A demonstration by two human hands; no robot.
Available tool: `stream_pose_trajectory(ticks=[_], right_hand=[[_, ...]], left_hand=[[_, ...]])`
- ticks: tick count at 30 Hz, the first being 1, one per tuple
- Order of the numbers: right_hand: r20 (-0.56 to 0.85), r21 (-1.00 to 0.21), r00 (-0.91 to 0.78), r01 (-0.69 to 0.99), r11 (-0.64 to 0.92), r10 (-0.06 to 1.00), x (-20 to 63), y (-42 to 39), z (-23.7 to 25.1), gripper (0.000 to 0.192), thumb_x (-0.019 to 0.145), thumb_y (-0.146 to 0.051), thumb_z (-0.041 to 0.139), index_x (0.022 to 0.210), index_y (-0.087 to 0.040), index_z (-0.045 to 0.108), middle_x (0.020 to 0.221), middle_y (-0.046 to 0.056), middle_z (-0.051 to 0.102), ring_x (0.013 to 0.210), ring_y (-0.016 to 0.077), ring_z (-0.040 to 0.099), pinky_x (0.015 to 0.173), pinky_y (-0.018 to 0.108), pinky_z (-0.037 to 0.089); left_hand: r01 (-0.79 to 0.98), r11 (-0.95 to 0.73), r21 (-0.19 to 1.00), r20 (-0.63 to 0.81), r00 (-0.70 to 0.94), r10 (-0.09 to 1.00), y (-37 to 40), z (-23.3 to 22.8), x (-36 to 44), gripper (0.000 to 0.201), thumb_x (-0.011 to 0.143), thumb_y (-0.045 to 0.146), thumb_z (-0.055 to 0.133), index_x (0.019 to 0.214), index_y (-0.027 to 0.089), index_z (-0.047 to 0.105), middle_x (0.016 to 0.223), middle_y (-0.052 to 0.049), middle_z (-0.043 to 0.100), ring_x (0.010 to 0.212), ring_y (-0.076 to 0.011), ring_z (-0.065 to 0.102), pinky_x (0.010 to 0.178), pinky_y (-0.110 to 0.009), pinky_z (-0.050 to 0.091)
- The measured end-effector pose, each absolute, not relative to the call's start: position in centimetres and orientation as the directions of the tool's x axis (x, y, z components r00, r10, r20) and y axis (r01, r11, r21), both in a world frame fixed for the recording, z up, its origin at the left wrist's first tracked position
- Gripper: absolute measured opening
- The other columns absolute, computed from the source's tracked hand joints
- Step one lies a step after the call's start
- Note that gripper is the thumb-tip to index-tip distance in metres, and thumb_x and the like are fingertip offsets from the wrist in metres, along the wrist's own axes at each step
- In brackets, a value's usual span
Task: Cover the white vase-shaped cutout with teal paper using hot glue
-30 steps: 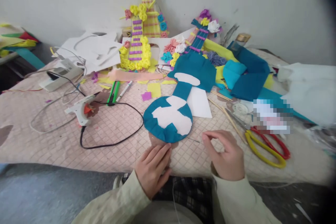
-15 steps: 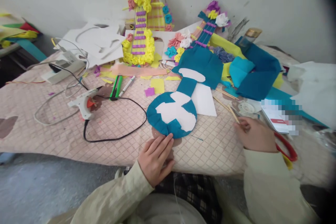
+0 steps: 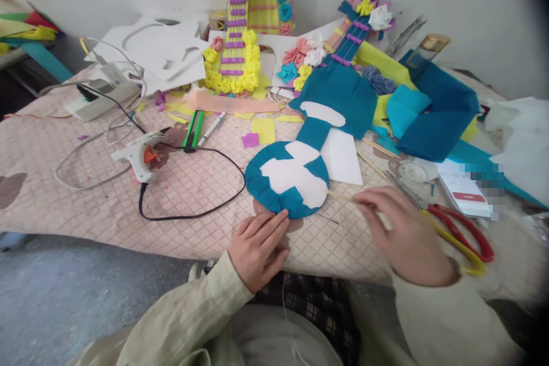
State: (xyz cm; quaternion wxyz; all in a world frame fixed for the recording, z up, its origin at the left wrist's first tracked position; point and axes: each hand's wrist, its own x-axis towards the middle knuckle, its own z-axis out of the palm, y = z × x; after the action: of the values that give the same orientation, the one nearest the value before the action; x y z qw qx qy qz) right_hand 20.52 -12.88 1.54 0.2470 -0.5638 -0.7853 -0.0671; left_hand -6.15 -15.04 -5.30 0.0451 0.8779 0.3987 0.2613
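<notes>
My left hand (image 3: 258, 250) lies with fingers stretched out, the tips pressing on the lower edge of a round white cutout partly wrapped in teal crepe paper (image 3: 261, 183). A teal strip joins this round piece to a larger teal-covered body (image 3: 343, 97) behind it. Between the thumb and fingers of my right hand (image 3: 401, 229) is a thin wooden stick (image 3: 341, 197), slightly blurred, its far end close to the round piece's right edge. A short dark thread-like strip (image 3: 328, 219) lies just below that edge.
At left are a white glue gun (image 3: 139, 157), its looping black cord and a power strip (image 3: 103, 100). A green utility knife (image 3: 194, 131) and white pen (image 3: 211, 129) lie mid-table. Red-and-yellow scissors (image 3: 461, 234) and a phone (image 3: 463, 189) are at right. Flower-decorated paper guitars (image 3: 234, 40) stand behind.
My right hand has moved left with the wooden stick, bringing it beside the round piece and uncovering the scissors. My left hand stays on the lower edge. The view has shifted slightly.
</notes>
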Motion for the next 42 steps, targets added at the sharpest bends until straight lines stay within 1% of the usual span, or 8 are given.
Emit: stream_pose_trajectory(ticks=[4, 9, 13, 20, 25, 30, 34, 42], right_hand=[[0.422, -0.257, -0.398, 0.81, 0.528, 0.815, 16.1, -13.1, -0.4, 0.017, 0.085, -0.015, 0.043, 0.094, -0.018, 0.057, 0.091, 0.006, 0.058, 0.086, 0.0155, 0.054, 0.077, 0.029, 0.044], [0.446, -0.234, -0.484, 0.749, 0.62, 0.753, 14.4, -12.5, -2.2, 0.02, 0.084, -0.011, 0.044, 0.092, -0.016, 0.061, 0.087, 0.006, 0.06, 0.083, 0.0149, 0.053, 0.076, 0.03, 0.043], [0.445, -0.209, -0.528, 0.724, 0.658, 0.723, 14.2, -11.7, -2.7, 0.022, 0.083, -0.006, 0.043, 0.084, -0.015, 0.063, 0.081, 0.005, 0.061, 0.078, 0.0136, 0.052, 0.075, 0.03, 0.04], [0.446, -0.177, -0.556, 0.713, 0.678, 0.701, 14.0, -11.5, -2.9, 0.026, 0.084, -0.007, 0.041, 0.081, -0.015, 0.066, 0.078, 0.005, 0.061, 0.079, 0.014, 0.05, 0.075, 0.031, 0.036], [0.387, -0.117, -0.546, 0.77, 0.627, 0.743, 14.1, -11.8, -2.6, 0.021, 0.083, -0.014, 0.048, 0.094, -0.018, 0.065, 0.089, 0.006, 0.06, 0.085, 0.0151, 0.049, 0.079, 0.034, 0.031], [0.343, 0.011, -0.574, 0.794, 0.608, 0.743, 14.2, -12.3, -2.6, 0.029, 0.083, -0.03, 0.05, 0.109, -0.02, 0.06, 0.098, 0.009, 0.057, 0.09, 0.0188, 0.045, 0.078, 0.035, 0.028], [0.326, 0.096, -0.563, 0.819, 0.566, 0.76, 14.1, -12.5, -2.8, 0.031, 0.083, -0.037, 0.049, 0.109, -0.024, 0.06, 0.106, 0.008, 0.057, 0.096, 0.0222, 0.042, 0.08, 0.04, 0.025], [0.302, 0.131, -0.571, 0.818, 0.56, 0.764, 13.7, -12.3, -2.5, 0.033, 0.083, -0.04, 0.048, 0.109, -0.024, 0.059, 0.112, 0.007, 0.057, 0.098, 0.0236, 0.04, 0.083, 0.043, 0.023]], left_hand=[[0.603, -0.703, 0.378, 0.482, 0.519, 0.705, -15.1, -5.2, -6.7, 0.044, 0.08, 0.019, 0.05, 0.123, 0.012, 0.045, 0.126, -0.012, 0.052, 0.111, -0.0225, 0.049, 0.088, -0.036, 0.043], [0.546, -0.673, 0.499, 0.55, 0.401, 0.733, -15.7, -5.2, -7.8, 0.036, 0.076, 0.007, 0.05, 0.112, 0.014, 0.053, 0.109, -0.013, 0.059, 0.1, -0.0207, 0.054, 0.082, -0.035, 0.048], [0.615, -0.683, 0.394, 0.581, 0.409, 0.704, -15.9, -4.8, -7.8, 0.042, 0.074, 0.006, 0.052, 0.116, 0.014, 0.051, 0.113, -0.012, 0.059, 0.103, -0.0218, 0.052, 0.084, -0.036, 0.046], [0.712, -0.652, 0.261, 0.473, 0.495, 0.729, -15.3, -4.9, -6.7, 0.041, 0.081, 0.02, 0.046, 0.122, 0.014, 0.049, 0.126, -0.006, 0.053, 0.116, -0.021, 0.045, 0.099, -0.036, 0.03], [0.781, -0.595, 0.191, 0.424, 0.481, 0.767, -15.4, -5.0, -6.5, 0.044, 0.085, 0.031, 0.043, 0.127, 0.016, 0.045, 0.131, -0.005, 0.047, 0.115, -0.022, 0.046, 0.098, -0.038, 0.023], [0.798, -0.566, 0.205, 0.368, 0.474, 0.8, -15.5, -5.1, -6.2, 0.051, 0.085, 0.038, 0.043, 0.13, 0.015, 0.04, 0.135, -0.003, 0.043, 0.121, -0.0231, 0.039, 0.094, -0.035, 0.027], [0.803, -0.547, 0.236, 0.336, 0.46, 0.822, -15.4, -5.0, -6.2, 0.053, 0.084, 0.038, 0.042, 0.133, 0.018, 0.036, 0.136, -0.003, 0.041, 0.121, -0.0248, 0.038, 0.093, -0.037, 0.028], [0.77, -0.594, 0.234, 0.37, 0.494, 0.787, -15.6, -5.1, -5.9, 0.052, 0.085, 0.034, 0.04, 0.134, 0.017, 0.035, 0.134, -0.004, 0.044, 0.12, -0.0232, 0.04, 0.097, -0.036, 0.022]])
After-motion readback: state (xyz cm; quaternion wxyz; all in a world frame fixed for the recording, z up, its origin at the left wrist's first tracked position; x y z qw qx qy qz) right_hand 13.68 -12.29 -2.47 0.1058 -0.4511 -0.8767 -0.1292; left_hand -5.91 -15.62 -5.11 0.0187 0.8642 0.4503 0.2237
